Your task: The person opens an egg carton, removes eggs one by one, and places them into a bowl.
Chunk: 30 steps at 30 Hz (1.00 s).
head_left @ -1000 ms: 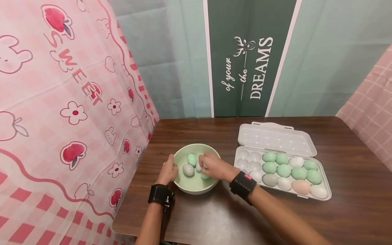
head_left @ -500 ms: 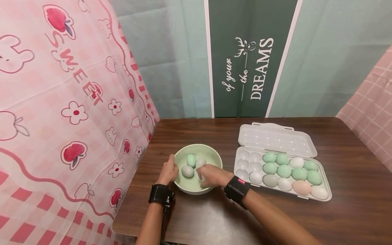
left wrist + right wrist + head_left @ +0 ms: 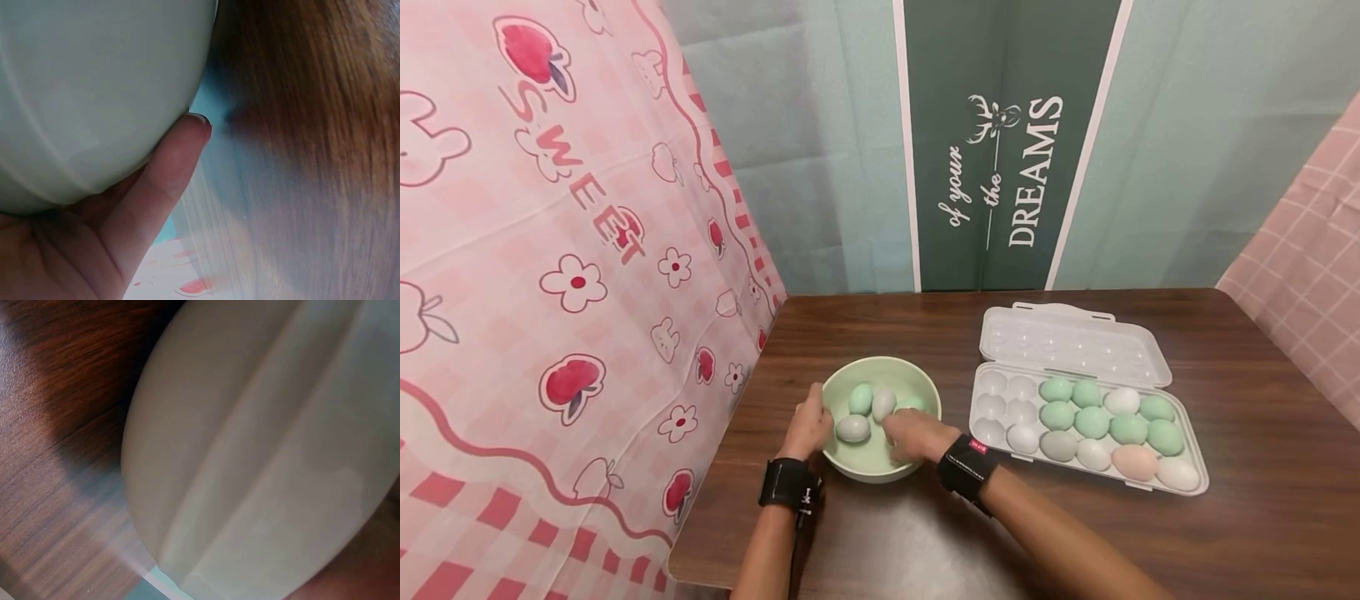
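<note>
A pale green bowl (image 3: 880, 477) stands on the table with several eggs inside. Among them are a green egg (image 3: 861, 399), a light grey egg (image 3: 884, 406) and a darker grey egg (image 3: 853, 428). Part of another green egg (image 3: 912, 403) shows just behind my right hand (image 3: 914, 435). That hand reaches over the bowl's right side with its fingers down inside; whatever lies under them is hidden. My left hand (image 3: 809, 427) grips the bowl's left rim. In the left wrist view, a thumb (image 3: 165, 169) lies along the bowl's outer wall (image 3: 100, 81).
To the right lies an egg carton (image 3: 1187, 483), its clear lid (image 3: 1075, 344) folded back. Green, white, grey and pinkish eggs fill most of it, and several cups (image 3: 992, 407) at its left end hold none. Patterned cloths (image 3: 576, 283) hang around the wooden table (image 3: 895, 542).
My right hand has stayed in the bowl, its spread fingers drawing closer together. The eggs in the bowl have shifted slightly. My left hand keeps its grip on the rim.
</note>
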Available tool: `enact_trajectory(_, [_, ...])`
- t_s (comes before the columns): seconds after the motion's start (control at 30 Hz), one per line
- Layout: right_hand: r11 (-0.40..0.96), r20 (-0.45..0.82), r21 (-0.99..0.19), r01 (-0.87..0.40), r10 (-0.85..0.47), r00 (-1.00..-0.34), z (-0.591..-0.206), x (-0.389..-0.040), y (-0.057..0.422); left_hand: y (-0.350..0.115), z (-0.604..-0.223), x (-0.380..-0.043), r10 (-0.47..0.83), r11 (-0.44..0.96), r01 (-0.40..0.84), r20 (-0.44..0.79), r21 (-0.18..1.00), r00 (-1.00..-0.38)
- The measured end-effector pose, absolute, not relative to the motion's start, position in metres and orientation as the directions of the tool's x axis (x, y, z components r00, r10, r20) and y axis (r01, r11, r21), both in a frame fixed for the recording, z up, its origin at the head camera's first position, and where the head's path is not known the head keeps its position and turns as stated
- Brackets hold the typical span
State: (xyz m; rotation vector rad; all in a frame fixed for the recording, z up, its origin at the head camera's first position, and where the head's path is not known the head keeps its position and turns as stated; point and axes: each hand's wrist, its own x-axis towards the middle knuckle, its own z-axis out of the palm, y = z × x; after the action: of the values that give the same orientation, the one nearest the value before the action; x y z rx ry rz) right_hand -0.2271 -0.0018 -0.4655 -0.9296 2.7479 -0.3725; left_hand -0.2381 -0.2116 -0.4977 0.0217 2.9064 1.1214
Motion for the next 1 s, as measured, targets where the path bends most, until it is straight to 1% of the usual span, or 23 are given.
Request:
enact_trajectory(0.17, [0.779, -0.123, -0.314, -0.543, -0.601, -0.790, -0.467, -0.228, 0.000, -0.210, -0.497, -0.239, 0.010, 0.742, 0.013, 0.008, 0.670, -1.000])
enact_trajectory(0.33, [0.749, -0.071, -0.343, -0.567, -0.623, -0.779, -0.468, -0.226, 0.002, -0.210, -0.499, -0.238, 0.004, 0.743, 0.002, -0.001, 0.669, -1.000])
enact_trajectory(0.47, [0.723, 0.013, -0.350, -0.596, -0.633, -0.774, -0.471, -0.226, 0.004, -0.211, -0.499, -0.239, 0.009, 0.745, 0.008, 0.002, 0.667, -1.000])
enact_trajectory(0.67, [0.712, 0.142, -0.317, -0.627, -0.618, -0.773, -0.473, -0.224, 0.008, -0.210, -0.500, -0.240, 0.009, 0.750, 0.009, 0.003, 0.662, -1.000])
enact_trajectory(0.8, [0.732, 0.189, -0.319, -0.601, -0.573, -0.798, -0.472, -0.221, 0.013, -0.210, -0.499, -0.239, 0.001, 0.749, 0.002, 0.003, 0.662, -1.000])
enact_trajectory(0.9, [0.742, 0.262, -0.327, -0.585, -0.524, -0.810, -0.472, -0.220, 0.020, -0.211, -0.499, -0.239, 0.002, 0.750, 0.009, 0.012, 0.662, -1.000])
enact_trajectory(1.0, [0.730, 0.345, -0.348, -0.588, -0.483, -0.804, -0.472, -0.220, 0.028, -0.210, -0.499, -0.239, -0.005, 0.751, 0.008, 0.017, 0.660, -1.000])
